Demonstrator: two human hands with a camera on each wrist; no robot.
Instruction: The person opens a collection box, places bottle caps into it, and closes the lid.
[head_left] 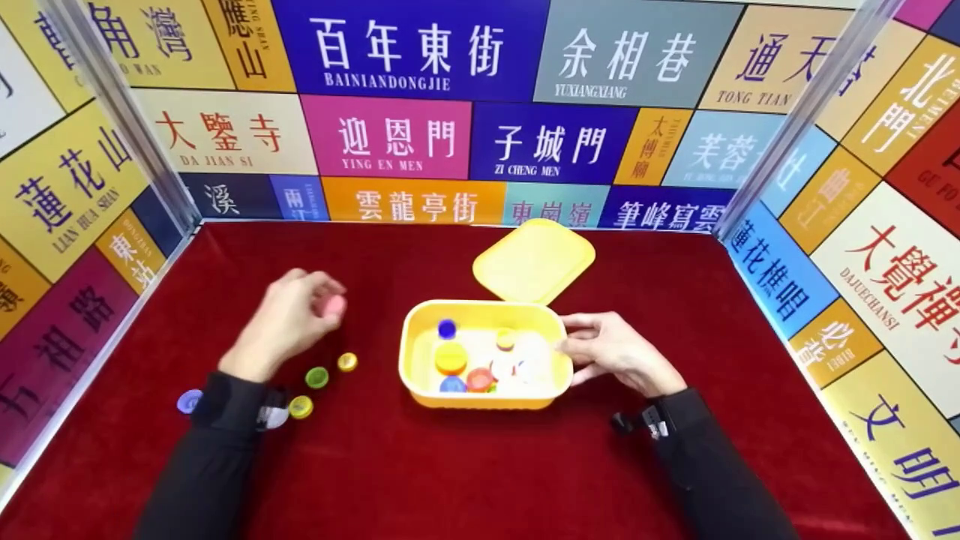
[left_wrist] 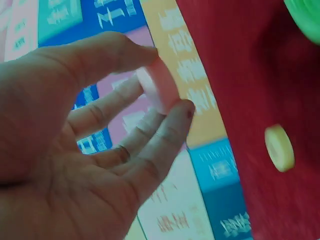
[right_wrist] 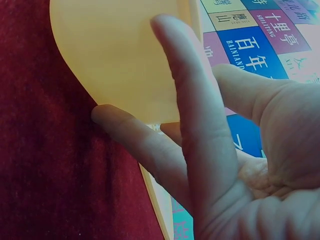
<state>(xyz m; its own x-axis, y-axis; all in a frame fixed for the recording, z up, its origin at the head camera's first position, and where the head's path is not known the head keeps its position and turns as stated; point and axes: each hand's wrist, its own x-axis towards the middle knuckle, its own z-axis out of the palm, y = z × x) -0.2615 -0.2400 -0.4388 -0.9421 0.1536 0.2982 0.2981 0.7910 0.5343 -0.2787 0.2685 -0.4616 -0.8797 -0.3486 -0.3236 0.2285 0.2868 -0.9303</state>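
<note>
In the head view my left hand (head_left: 281, 319) pinches a small pink round cap (head_left: 332, 305) above the table. The left wrist view shows the pink cap (left_wrist: 159, 86) on edge between thumb and fingertips of the left hand (left_wrist: 100, 135). A yellow rectangular box (head_left: 480, 401) stands uncovered at the middle, with several coloured caps inside, among them a yellow cap (head_left: 451, 358) and a red cap (head_left: 480, 379). At the box's right end, my right hand (head_left: 615, 352) touches the wall with fairly straight fingers. The box (right_wrist: 120, 60) fills the upper right wrist view.
Near the left forearm lie a green cap (head_left: 316, 377), two yellow caps, one of them a small yellow cap (head_left: 347, 362), and a purple cap (head_left: 190, 401). Behind the box lies a yellow lid (head_left: 534, 261). Printed panels (head_left: 405, 135) wall the red table (head_left: 480, 480) on three sides.
</note>
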